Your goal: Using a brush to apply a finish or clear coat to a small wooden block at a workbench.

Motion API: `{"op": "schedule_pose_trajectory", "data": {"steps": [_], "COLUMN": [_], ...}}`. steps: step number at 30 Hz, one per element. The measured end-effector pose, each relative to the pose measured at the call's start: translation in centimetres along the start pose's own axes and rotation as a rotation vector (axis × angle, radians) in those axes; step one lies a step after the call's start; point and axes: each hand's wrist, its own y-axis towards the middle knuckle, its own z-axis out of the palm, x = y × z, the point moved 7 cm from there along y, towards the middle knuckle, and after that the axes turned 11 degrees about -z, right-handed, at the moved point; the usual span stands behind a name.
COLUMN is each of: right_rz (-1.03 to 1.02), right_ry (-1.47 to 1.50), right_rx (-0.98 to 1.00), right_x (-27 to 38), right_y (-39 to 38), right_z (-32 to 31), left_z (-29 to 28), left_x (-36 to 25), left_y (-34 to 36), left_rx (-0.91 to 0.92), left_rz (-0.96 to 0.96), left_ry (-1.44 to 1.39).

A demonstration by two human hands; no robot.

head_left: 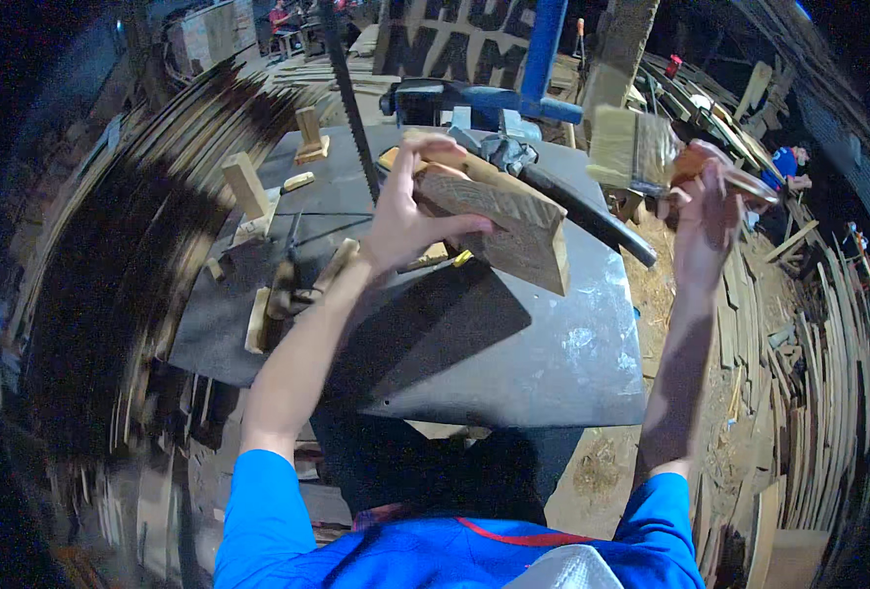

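My left hand (406,211) grips a thick wooden block (513,236) by its near left end, thumb on the face towards me and fingers over the top. The block is held tilted above the grey metal table (582,368), throwing a dark shadow on it. In my right hand (705,211), raised off the table's right side, is a wide paintbrush (659,152) with a reddish-brown handle. Its pale bristles point left and are slightly blurred, apart from the block. Behind the block lies a hammer-like tool (592,213) with a long dark handle.
A toothed saw blade (348,98) rises at the table's back left. Small wooden pieces (246,187) stand and lie on the left side. Blue metal equipment (435,98) is at the far edge. Stacked planks (101,265) flank both sides. Another person (786,167) is at far right.
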Motion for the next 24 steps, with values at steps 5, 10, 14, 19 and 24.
{"op": "schedule_pose_trajectory", "data": {"steps": [5,10,14,19,24], "right_rz": [0.102,-0.026,-0.07,-0.123,-0.123], "right_ry": [-0.226,-0.353,-0.458,-0.662,-0.323], "right_rx": [0.488,0.865,0.967,0.64,0.546], "right_x": [5.2,6.3,5.9,6.6,7.5], "right_y": [2.2,-0.2,-0.9,0.3,0.3], "right_z": [8.6,14.8,15.3,12.3,12.0], "left_z": [2.1,4.6,5.1,5.1,4.9], "left_x": [2.5,3.8,1.1,-0.5,-0.3], "left_y": [-2.2,-4.4,-4.9,-5.8,-5.7], "left_rx": [0.069,0.105,0.109,-0.069,-0.226], "left_rz": [-0.286,-0.388,-0.19,-0.096,-0.004], "left_ry": [-0.501,-0.27,0.015,0.113,0.036]}}
